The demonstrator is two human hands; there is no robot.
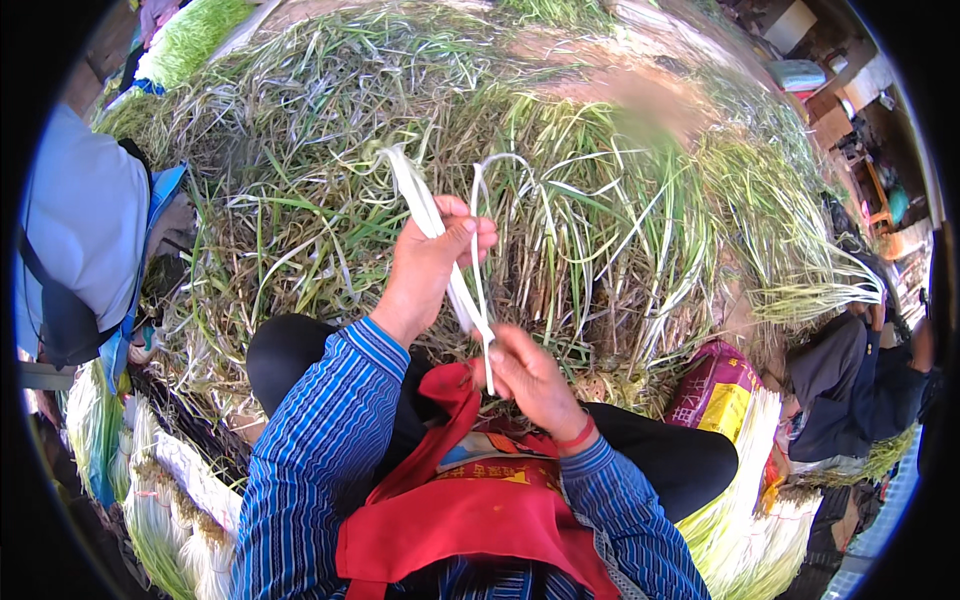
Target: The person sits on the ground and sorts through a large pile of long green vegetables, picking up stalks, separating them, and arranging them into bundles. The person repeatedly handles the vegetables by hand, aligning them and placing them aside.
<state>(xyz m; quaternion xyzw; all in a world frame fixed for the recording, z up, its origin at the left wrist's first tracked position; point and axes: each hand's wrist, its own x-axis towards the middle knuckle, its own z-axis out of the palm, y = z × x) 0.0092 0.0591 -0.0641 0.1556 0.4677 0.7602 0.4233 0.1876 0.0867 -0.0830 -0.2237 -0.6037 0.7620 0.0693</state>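
In front of me, my left hand is closed around a small bunch of pale stalks, with a thin stalk passing by its fingers. My right hand pinches the lower ends of the pale stalks between thumb and fingers, above my lap. A red band circles my right wrist. Beneath both hands lies a wide heap of long green and yellowed leafy stalks. A red apron covers my lap.
Bundles of pale stalks lie at my lower left and lower right. A purple and yellow printed sack sits by my right knee. One person is close on the left; another on the right holds stalks.
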